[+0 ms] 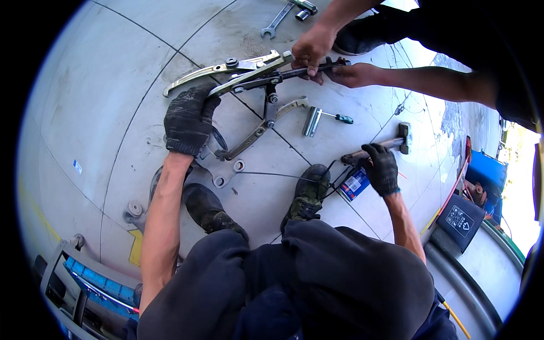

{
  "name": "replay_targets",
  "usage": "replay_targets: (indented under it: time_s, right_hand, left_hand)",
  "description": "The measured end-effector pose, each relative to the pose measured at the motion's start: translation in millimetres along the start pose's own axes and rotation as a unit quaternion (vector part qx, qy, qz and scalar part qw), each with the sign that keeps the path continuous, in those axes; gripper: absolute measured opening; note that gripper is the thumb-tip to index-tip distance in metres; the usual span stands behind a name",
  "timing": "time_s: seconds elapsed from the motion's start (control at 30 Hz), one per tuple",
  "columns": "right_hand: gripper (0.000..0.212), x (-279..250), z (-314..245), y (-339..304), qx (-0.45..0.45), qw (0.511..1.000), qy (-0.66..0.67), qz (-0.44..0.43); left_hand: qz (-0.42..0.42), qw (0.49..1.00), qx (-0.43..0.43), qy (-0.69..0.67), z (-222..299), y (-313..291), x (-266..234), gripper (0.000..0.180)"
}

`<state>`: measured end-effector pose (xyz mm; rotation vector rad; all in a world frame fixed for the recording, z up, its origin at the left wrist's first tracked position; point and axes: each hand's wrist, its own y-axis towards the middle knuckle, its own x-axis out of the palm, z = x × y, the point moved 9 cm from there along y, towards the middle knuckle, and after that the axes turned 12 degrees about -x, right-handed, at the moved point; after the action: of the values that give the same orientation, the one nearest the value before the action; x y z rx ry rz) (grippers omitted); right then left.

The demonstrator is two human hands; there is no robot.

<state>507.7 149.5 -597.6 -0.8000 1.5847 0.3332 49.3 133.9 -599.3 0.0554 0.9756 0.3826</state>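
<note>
My left hand [190,122], in a dark knit glove, is wrapped round one leg of a large three-legged metal gear puller [249,82]. The puller is held off upright, with its legs spread to the left and down. At its right end, a co-worker's two bare hands [314,54] grip the dark centre screw. My right hand [382,170], gloved too, closes on the wooden handle of a sledgehammer [404,139], whose head points to the far right. Just under that hand stands a blue and white can [355,185].
A metal socket tube [311,122] and a green-handled screwdriver [343,119] lie beside the puller. An open-end wrench [276,22] lies at the far side. A flat metal link [229,173] rests between my boots [309,187]. A blue-trayed cart [102,286] stands at near left, a dark bin [456,221] at right.
</note>
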Motion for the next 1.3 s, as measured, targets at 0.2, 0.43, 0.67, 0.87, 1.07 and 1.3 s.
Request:
replay_targets:
  time_s: [0.2, 0.43, 0.67, 0.87, 1.07, 1.3]
  right_hand:
    - [0.046, 36.7, -92.9, -54.8, -0.094, 0.991, 0.063, -0.067]
    - [0.039, 37.5, 6.3, -61.3, 0.008, 0.999, -0.023, -0.027]
    - [0.046, -1.4, -58.7, 31.9, 0.021, 0.981, 0.148, 0.125]
    - [0.097, 28.5, -98.2, 101.1, 0.031, 0.988, 0.082, 0.126]
    - [0.094, 31.1, -87.6, 112.1, 0.042, 0.986, 0.071, 0.146]
    - [0.081, 26.3, -95.7, 119.5, 0.003, 0.987, 0.097, 0.126]
  left_hand:
    - [0.006, 1.000, 0.021, -0.004, 1.0, -0.2, 0.0, 0.028]
    - [-0.002, 1.000, 0.006, 0.018, -0.1, 2.2, -2.6, 0.026]
    - [-0.069, 0.995, -0.052, 0.057, -8.1, -9.6, 27.0, 0.032]
    - [-0.036, 0.999, -0.022, 0.007, -0.4, -0.9, -0.5, 0.032]
    - [-0.036, 0.999, -0.034, 0.014, -3.1, -7.1, 7.8, 0.032]
    - [-0.045, 0.998, -0.041, 0.021, -1.9, -7.9, 5.3, 0.032]
